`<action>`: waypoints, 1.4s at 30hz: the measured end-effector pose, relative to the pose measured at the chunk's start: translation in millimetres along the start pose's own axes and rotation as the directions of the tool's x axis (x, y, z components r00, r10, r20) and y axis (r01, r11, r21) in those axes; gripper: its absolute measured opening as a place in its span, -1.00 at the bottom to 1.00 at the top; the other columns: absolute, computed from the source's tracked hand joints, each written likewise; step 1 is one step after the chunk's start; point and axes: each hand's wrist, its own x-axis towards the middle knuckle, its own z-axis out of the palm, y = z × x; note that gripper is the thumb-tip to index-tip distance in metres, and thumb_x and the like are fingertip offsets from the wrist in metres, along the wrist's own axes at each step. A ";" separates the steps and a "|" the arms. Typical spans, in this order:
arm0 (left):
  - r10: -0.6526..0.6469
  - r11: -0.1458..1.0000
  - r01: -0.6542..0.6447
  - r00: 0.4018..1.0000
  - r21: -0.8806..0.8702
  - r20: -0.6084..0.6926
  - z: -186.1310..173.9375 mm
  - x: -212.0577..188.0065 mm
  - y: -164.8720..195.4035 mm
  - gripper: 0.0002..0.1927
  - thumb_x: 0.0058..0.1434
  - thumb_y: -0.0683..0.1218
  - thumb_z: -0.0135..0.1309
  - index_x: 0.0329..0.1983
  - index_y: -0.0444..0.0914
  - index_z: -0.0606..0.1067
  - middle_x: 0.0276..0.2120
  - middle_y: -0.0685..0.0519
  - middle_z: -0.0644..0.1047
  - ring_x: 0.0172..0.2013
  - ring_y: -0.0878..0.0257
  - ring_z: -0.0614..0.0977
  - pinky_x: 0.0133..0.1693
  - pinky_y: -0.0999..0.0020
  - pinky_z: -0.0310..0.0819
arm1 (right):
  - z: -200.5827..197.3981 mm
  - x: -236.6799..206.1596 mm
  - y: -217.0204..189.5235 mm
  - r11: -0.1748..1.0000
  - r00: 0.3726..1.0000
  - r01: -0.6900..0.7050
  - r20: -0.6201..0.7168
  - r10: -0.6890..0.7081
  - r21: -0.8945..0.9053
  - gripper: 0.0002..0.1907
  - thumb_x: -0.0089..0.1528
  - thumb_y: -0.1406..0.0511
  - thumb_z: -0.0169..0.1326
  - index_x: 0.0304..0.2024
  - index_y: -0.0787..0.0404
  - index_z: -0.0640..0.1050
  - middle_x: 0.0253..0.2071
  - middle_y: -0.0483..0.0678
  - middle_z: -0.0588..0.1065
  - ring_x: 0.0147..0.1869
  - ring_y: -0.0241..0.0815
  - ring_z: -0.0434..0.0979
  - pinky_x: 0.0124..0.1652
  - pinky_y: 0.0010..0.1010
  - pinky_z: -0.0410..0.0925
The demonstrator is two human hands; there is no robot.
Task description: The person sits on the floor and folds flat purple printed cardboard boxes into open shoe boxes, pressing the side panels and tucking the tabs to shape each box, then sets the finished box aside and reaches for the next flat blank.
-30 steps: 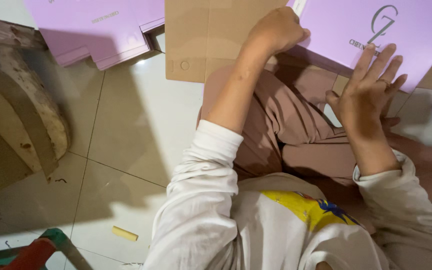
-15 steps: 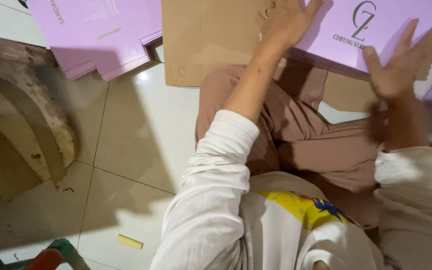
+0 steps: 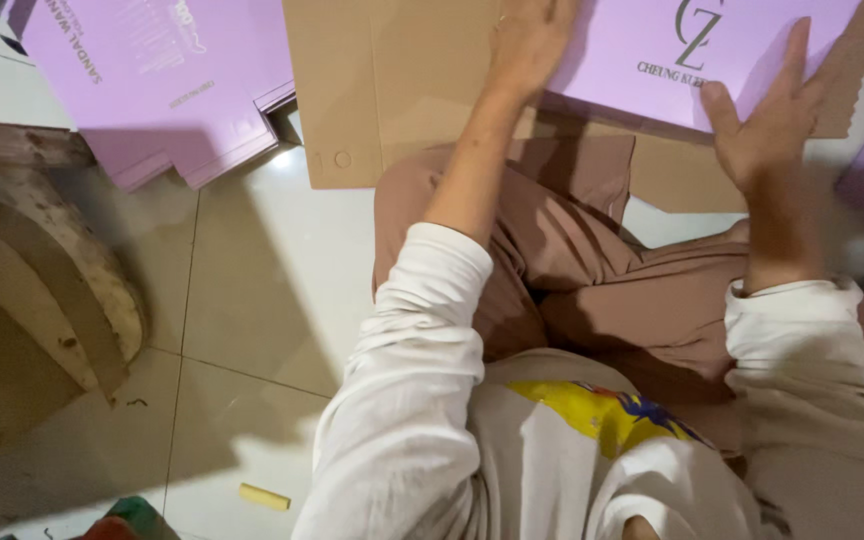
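I sit on a tiled floor with my legs folded in brown trousers. A flat lilac box blank (image 3: 652, 50) with dark printing lies over a brown cardboard sheet (image 3: 392, 80) in front of my knees. My left hand (image 3: 530, 40) presses on the lilac blank's left edge, where it meets the brown sheet. My right hand (image 3: 767, 115) rests spread on the blank's lower right part, fingers apart. Neither hand grips the blank; both lie flat on it.
A stack of lilac box blanks (image 3: 152, 90) lies on the floor at the upper left. A worn wooden piece (image 3: 42, 270) stands at the left. A small yellow scrap (image 3: 265, 497) lies on the white tiles (image 3: 252, 290) near my left side.
Both hands have moved forward and up onto the lilac blank. The right hand, raised off it a second ago, now rests flat on it. The view has tilted forward slightly.
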 end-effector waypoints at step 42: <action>0.471 0.803 -0.443 0.882 -0.399 -0.032 -99.0 -278.6 109.8 -0.31 0.12 0.08 0.46 0.25 -0.10 0.41 0.21 0.07 0.52 0.12 0.21 0.59 0.22 0.35 0.47 | 50.6 -45.7 38.4 0.088 0.928 -0.342 0.321 0.189 0.936 0.00 0.31 -0.35 -0.26 0.53 0.15 0.02 0.56 0.14 0.10 0.57 0.07 0.12 0.41 -0.08 0.14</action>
